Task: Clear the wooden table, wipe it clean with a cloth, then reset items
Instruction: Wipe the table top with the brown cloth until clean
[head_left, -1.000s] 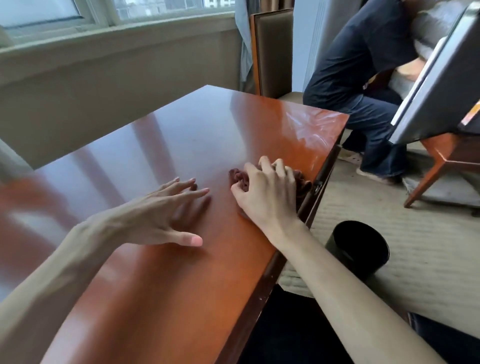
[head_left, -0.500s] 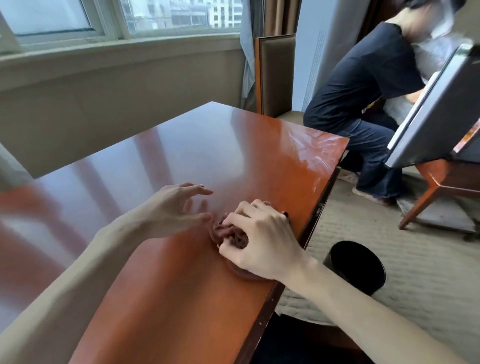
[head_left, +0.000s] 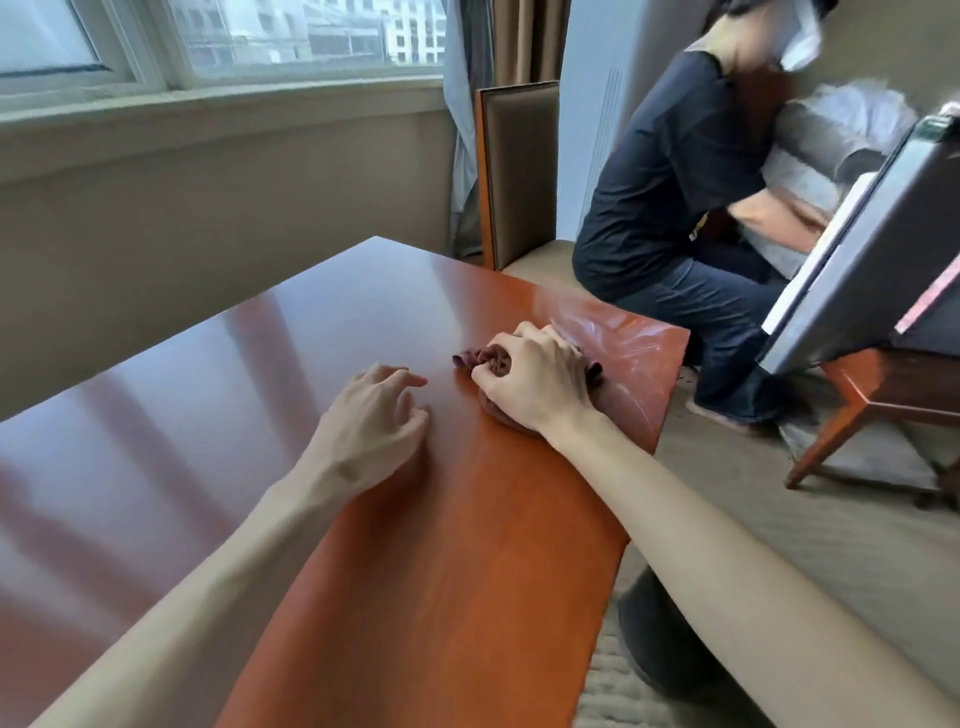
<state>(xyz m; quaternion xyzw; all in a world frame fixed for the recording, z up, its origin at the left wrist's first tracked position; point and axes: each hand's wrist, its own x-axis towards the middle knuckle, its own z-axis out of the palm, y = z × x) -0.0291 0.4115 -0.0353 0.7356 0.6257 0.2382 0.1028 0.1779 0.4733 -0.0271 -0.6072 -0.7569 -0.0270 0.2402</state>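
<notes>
The glossy reddish wooden table (head_left: 291, 364) fills the lower left and carries no items apart from the cloth. A dark red cloth (head_left: 491, 359) lies bunched on it near the far right corner. My right hand (head_left: 535, 382) is clenched on the cloth and presses it onto the tabletop; most of the cloth is hidden under the palm. To the left of it, my left hand (head_left: 376, 423) rests on the wood with fingers loosely curled and holds nothing.
A person in dark clothes (head_left: 670, 208) bends over a bed beyond the table's far right corner. A padded chair (head_left: 519, 171) stands behind the table. A wooden stand (head_left: 872, 395) with a tilted suitcase is at right, a black bin (head_left: 649, 639) on the carpet below my right arm.
My right hand went from flat on the cloth to clenching it, pulled it toward me, then pushed it back toward the far right corner. My left hand's fingers have curled in.
</notes>
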